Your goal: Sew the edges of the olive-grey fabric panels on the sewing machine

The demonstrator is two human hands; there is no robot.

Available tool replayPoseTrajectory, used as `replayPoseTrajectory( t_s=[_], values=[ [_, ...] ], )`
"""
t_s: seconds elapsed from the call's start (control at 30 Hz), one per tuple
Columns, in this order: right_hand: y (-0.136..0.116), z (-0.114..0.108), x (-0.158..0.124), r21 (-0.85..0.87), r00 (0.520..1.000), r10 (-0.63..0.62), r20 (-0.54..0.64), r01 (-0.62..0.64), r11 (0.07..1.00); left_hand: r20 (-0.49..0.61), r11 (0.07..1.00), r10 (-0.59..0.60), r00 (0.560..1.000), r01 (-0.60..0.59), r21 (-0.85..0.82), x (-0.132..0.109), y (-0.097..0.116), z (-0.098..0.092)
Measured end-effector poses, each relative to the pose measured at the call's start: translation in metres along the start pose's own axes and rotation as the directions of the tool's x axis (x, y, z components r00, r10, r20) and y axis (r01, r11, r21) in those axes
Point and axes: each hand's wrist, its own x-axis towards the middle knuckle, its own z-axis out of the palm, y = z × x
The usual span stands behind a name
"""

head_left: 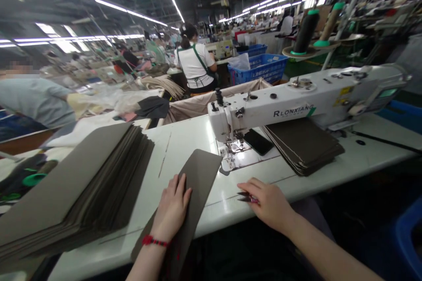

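My left hand lies flat on a long grey-brown panel of leather-like material, which hangs over the table's near edge. My right hand pinches small dark thread snips, with their blades pointing left just above the white tabletop. A tall stack of matching panels sits to the left, and a smaller stack lies beside the white RLONXIANG sewing machine. The panel's far corner stops near the machine's needle plate.
A black phone rests beside the needle plate. Thread cones stand behind the machine, near a blue crate. A co-worker in a green-strapped apron sits beyond, and another person's grey sleeve shows at left.
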Motion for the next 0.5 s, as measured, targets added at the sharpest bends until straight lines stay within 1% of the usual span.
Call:
replayPoseTrajectory(
  t_s=[0.1, 0.17, 0.23, 0.3, 0.37, 0.43, 0.5],
  values=[
    [0.012, 0.001, -0.028, 0.190, 0.993, 0.110, -0.033, -0.102, 0.976, 0.084, 0.991, 0.126, 0.988, -0.122, -0.054, -0.024, 0.002, -0.007],
    [0.022, 0.002, -0.045, 0.294, 0.974, 0.219, -0.057, -0.193, 0.936, 0.145, 0.966, 0.250, 0.957, -0.237, -0.101, -0.027, 0.014, -0.016],
    [0.030, 0.004, -0.058, 0.351, 0.951, 0.304, -0.055, -0.266, 0.898, 0.186, 0.928, 0.367, 0.911, -0.344, -0.145, -0.017, 0.031, -0.022],
    [0.034, 0.004, -0.067, 0.372, 0.934, 0.354, -0.042, -0.314, 0.873, 0.202, 0.881, 0.467, 0.861, -0.432, -0.196, 0.001, 0.047, -0.024],
    [0.035, 0.002, -0.074, 0.362, 0.921, 0.387, -0.038, -0.348, 0.864, 0.201, 0.834, 0.541, 0.816, -0.493, -0.247, 0.021, 0.061, -0.023],
    [0.036, -0.002, -0.080, 0.335, 0.909, 0.414, -0.044, -0.377, 0.863, 0.172, 0.805, 0.574, 0.800, -0.515, -0.295, 0.035, 0.074, -0.024],
    [0.036, -0.007, -0.086, 0.312, 0.904, 0.425, -0.051, -0.390, 0.866, 0.130, 0.788, 0.582, 0.803, -0.518, -0.332, 0.041, 0.091, -0.028]
  ],
)
